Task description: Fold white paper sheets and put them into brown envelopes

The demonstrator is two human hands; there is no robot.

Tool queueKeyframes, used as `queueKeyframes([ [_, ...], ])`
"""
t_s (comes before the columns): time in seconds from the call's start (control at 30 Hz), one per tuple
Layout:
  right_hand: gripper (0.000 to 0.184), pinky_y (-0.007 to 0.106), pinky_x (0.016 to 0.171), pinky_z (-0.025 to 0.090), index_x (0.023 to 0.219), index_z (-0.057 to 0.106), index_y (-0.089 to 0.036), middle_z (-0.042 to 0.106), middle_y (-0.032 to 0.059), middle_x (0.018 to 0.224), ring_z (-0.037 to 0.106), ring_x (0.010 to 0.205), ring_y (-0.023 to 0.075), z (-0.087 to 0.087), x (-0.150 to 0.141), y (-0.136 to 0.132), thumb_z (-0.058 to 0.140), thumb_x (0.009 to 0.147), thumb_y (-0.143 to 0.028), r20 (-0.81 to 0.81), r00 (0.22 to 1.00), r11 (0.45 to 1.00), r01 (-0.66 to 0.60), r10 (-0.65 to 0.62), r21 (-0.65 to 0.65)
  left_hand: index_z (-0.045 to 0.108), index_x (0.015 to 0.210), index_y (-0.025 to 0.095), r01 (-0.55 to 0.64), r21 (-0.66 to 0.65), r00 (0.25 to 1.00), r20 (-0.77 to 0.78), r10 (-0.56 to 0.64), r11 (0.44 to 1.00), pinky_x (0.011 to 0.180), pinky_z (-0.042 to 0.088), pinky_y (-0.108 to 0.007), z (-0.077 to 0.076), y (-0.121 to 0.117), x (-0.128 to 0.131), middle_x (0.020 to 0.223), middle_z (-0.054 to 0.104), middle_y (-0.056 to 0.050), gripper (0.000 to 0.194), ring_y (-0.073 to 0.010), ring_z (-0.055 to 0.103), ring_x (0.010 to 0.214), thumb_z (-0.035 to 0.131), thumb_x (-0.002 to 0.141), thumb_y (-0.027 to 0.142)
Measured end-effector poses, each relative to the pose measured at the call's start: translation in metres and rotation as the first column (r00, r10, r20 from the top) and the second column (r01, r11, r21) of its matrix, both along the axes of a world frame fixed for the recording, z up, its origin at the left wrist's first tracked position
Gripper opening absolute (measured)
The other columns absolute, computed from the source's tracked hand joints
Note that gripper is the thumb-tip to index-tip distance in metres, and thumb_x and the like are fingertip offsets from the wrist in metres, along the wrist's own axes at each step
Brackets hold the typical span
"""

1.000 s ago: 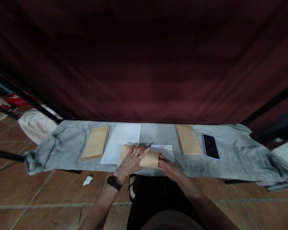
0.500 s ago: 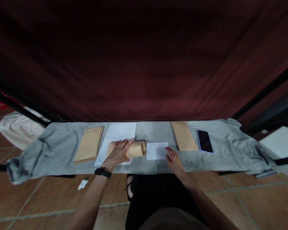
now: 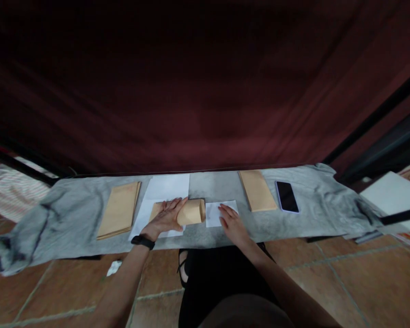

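Note:
My left hand [image 3: 166, 217], with a black band at the wrist, is over a brown paper envelope [image 3: 190, 212] and grips it, thumb at the near edge and fingers at the far one. The envelope's mouth gapes toward the right. Just beyond that mouth lies a small white sheet of paper [image 3: 212, 215]. My right hand [image 3: 234, 225] rests on the sheet's right part, its fingers stretched out and holding nothing. Under the envelope are larger white papers [image 3: 171, 184], partly hidden by my left hand.
A stack of brown envelopes [image 3: 119, 209] lies at the left, another brown stack [image 3: 258, 191] at the right. Beside the latter is a phone [image 3: 287, 197]. Grey cloth [image 3: 78, 214] covers the narrow table. A dark red curtain [image 3: 205, 114] hangs behind it.
My right hand has moved left, from the white sheet's right edge to farther over it. My left hand stays on the envelope. The whole view has shifted slightly.

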State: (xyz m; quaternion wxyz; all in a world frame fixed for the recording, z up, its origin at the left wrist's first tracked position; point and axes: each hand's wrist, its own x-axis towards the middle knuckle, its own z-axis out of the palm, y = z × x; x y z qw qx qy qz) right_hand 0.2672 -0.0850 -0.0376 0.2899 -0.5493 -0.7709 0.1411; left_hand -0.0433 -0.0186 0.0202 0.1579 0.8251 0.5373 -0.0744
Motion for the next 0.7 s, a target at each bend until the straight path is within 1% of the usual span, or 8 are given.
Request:
queueKeyframes([
  [0.07, 0.043, 0.047, 0.119, 0.034, 0.140, 0.057, -0.023, 0.056, 0.0071, 0.147, 0.048, 0.138, 0.0233, 0.003, -0.012, 0.001, 0.044, 0.099, -0.022, 0.033, 0.994, 0.994, -0.104, 0.105, -0.020, 0.010, 0.160, 0.027, 0.003, 0.004, 1.000, -0.009, -0.003, 1.000, 0.121, 0.008, -0.060, 0.000, 0.001, 0.001, 0.165, 0.025, -0.017, 0.116, -0.0325, 0.019, 0.153, 0.075, 0.063, 0.033],
  [0.13, 0.043, 0.049, 0.120, 0.031, 0.140, 0.057, -0.024, 0.054, 0.0070, 0.149, 0.046, 0.140, 0.0244, 0.001, -0.019, 0.000, 0.048, 0.099, -0.022, 0.080, 0.987, 0.990, -0.133, 0.136, -0.042, 0.011, 0.160, 0.027, 0.004, 0.008, 1.000, -0.013, -0.004, 1.000, 0.122, 0.008, -0.059, -0.002, 0.003, 0.000, 0.165, 0.025, -0.017, 0.117, -0.0326, 0.020, 0.153, 0.075, 0.063, 0.033],
  [0.23, 0.044, 0.051, 0.120, 0.029, 0.143, 0.054, -0.023, 0.048, 0.0084, 0.154, 0.042, 0.143, 0.0270, -0.009, -0.018, -0.006, 0.050, 0.099, -0.023, 0.140, 0.985, 0.994, -0.094, 0.100, -0.050, 0.011, 0.160, 0.027, 0.013, 0.009, 1.000, -0.008, -0.013, 1.000, 0.122, 0.008, -0.057, -0.007, 0.004, -0.003, 0.165, 0.024, -0.016, 0.117, -0.0322, 0.019, 0.154, 0.076, 0.062, 0.035],
  [0.33, 0.047, 0.052, 0.121, 0.027, 0.147, 0.050, -0.021, 0.043, 0.0097, 0.157, 0.039, 0.145, 0.0280, -0.017, -0.006, -0.012, 0.050, 0.100, -0.026, 0.161, 0.986, 0.999, -0.044, 0.047, -0.023, 0.010, 0.160, 0.027, 0.014, -0.003, 1.000, -0.002, -0.014, 1.000, 0.122, 0.008, -0.056, -0.009, 0.005, -0.005, 0.166, 0.023, -0.016, 0.118, -0.0319, 0.017, 0.154, 0.075, 0.062, 0.035],
  [0.47, 0.051, 0.051, 0.121, 0.027, 0.149, 0.047, -0.019, 0.040, 0.0121, 0.158, 0.038, 0.146, 0.0286, -0.016, 0.010, -0.014, 0.053, 0.099, -0.031, 0.222, 0.975, 1.000, -0.018, 0.021, -0.013, 0.009, 0.160, 0.027, 0.002, -0.029, 1.000, 0.019, -0.002, 1.000, 0.122, 0.009, -0.057, -0.007, 0.005, -0.004, 0.166, 0.022, -0.015, 0.119, -0.0314, 0.017, 0.154, 0.075, 0.061, 0.034],
  [0.57, 0.049, 0.048, 0.120, 0.030, 0.145, 0.052, -0.019, 0.042, 0.0117, 0.157, 0.043, 0.142, 0.0282, -0.011, 0.019, -0.009, 0.055, 0.099, -0.036, 0.297, 0.954, 0.998, -0.035, 0.050, -0.055, 0.010, 0.160, 0.028, -0.009, -0.033, 0.999, 0.031, 0.010, 0.999, 0.122, 0.007, -0.057, -0.005, 0.004, -0.003, 0.166, 0.023, -0.015, 0.119, -0.0307, 0.019, 0.153, 0.076, 0.061, 0.035],
  [0.63, 0.047, 0.048, 0.116, 0.035, 0.143, 0.054, -0.017, 0.047, 0.0133, 0.154, 0.048, 0.138, 0.0284, -0.007, 0.025, -0.001, 0.052, 0.100, -0.036, 0.319, 0.947, 0.997, -0.007, 0.032, -0.080, 0.010, 0.160, 0.028, -0.007, -0.029, 0.999, 0.034, 0.008, 1.000, 0.122, 0.008, -0.057, -0.003, 0.004, -0.003, 0.165, 0.024, -0.015, 0.119, -0.0299, 0.020, 0.153, 0.076, 0.061, 0.034],
  [0.7, 0.046, 0.048, 0.110, 0.042, 0.142, 0.055, -0.013, 0.053, 0.0160, 0.148, 0.054, 0.131, 0.0290, -0.003, 0.032, 0.009, 0.046, 0.103, -0.034, 0.322, 0.947, 0.993, 0.048, -0.012, -0.106, 0.009, 0.160, 0.027, 0.001, -0.021, 0.999, 0.033, 0.000, 1.000, 0.122, 0.009, -0.056, -0.001, 0.003, -0.002, 0.165, 0.025, -0.015, 0.119, -0.0287, 0.020, 0.153, 0.075, 0.062, 0.033],
])
